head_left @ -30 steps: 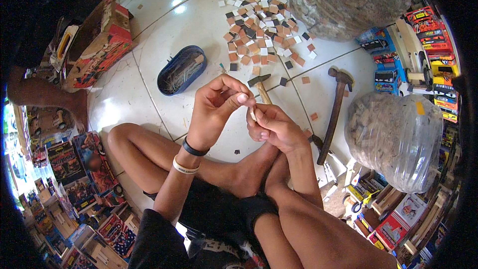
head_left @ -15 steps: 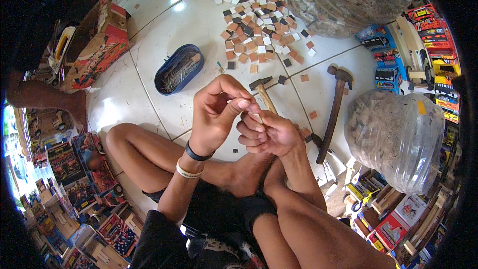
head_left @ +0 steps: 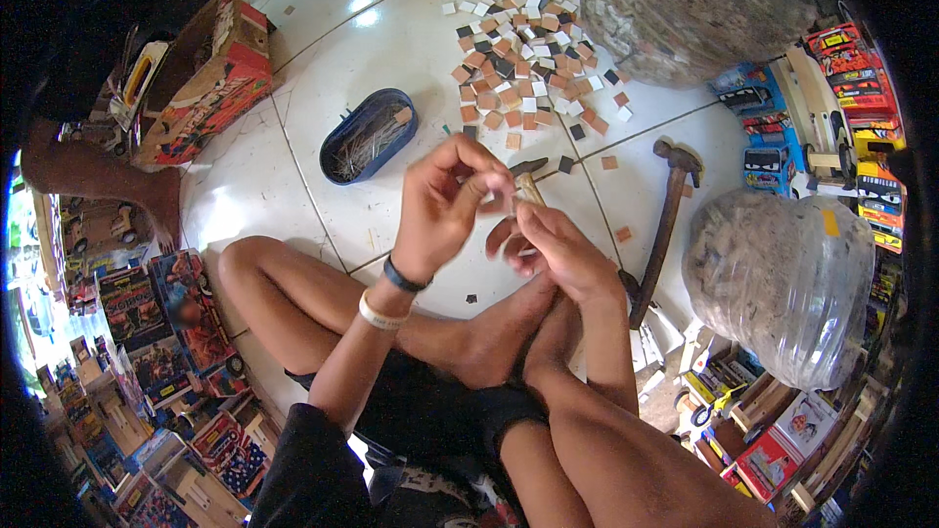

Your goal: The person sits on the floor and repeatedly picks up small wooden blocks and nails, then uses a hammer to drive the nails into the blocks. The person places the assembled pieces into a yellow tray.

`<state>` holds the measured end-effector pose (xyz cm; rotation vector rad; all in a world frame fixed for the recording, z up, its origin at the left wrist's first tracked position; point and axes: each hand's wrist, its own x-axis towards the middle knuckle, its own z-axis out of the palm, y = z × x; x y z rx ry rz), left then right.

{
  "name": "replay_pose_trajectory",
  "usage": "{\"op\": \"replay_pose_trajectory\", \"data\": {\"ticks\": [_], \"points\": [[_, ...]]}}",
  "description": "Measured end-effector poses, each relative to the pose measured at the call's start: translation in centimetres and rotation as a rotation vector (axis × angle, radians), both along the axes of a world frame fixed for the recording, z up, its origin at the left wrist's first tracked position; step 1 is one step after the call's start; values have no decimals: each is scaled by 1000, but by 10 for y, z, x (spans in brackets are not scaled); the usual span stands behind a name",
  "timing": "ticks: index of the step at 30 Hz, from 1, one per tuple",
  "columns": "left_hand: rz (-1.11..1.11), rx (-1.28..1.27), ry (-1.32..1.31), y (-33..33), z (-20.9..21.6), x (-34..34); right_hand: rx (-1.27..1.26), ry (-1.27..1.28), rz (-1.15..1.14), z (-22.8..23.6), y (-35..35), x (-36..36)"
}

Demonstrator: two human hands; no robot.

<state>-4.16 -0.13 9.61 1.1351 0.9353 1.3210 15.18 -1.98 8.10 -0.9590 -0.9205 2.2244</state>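
Observation:
My left hand (head_left: 437, 210) is raised over my crossed legs with thumb and fingers pinched together. Whatever lies in that pinch is too small and blurred to name. Close against it, my right hand (head_left: 567, 249) is closed too, its thumb pressed toward curled fingers smeared by motion. What it grips cannot be made out. Just behind the fingertips lies a small hammer (head_left: 529, 166), its wooden handle partly hidden by my hands. A blue oval tin (head_left: 333, 164) of thin nails sits on the tiled floor beyond my left hand.
Small square tiles (head_left: 528, 66) in white, black and tan lie scattered ahead. A larger hammer (head_left: 669, 205) rests at the right, near stuffed plastic bags (head_left: 782, 274). Wooden toy trucks (head_left: 176, 323) crowd both sides. A cardboard box (head_left: 210, 88) and another person's leg (head_left: 108, 181) are at left.
My hands have drawn slightly apart at the fingertips, and the right fingers have loosened a little. The small pale piece seen between them earlier is blurred now. The whole view has shifted slightly.

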Motion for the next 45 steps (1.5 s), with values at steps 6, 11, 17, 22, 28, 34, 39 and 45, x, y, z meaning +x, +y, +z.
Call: {"op": "replay_pose_trajectory", "data": {"ticks": [6, 11, 17, 22, 28, 34, 39, 45], "points": [[216, 97, 184, 41, -78, -3, 810, -1307, -225, -13, -29, 23], [226, -22, 267, 18, -104, 9, 675, -1247, -214, -29, -53, 33], [296, 175, 349, 22, -106, 11, 605, -1105, -64, -31, -46, 42], [243, 124, 363, 32, -108, 4, 460, -1072, -114, -28, -44, 39], [363, 224, 536, 16, -112, 17, 524, -1072, -198, -12, -47, 30], [479, 179, 524, 16, -111, 24, 896, -1061, -244, 2, -49, 15], [459, 71, 582, 13, -108, 25, 929, -1122, -152, 8, -49, 13], [481, 74, 546, 16, -113, 25, 1001, -1193, -101, 10, -51, 12]]}}
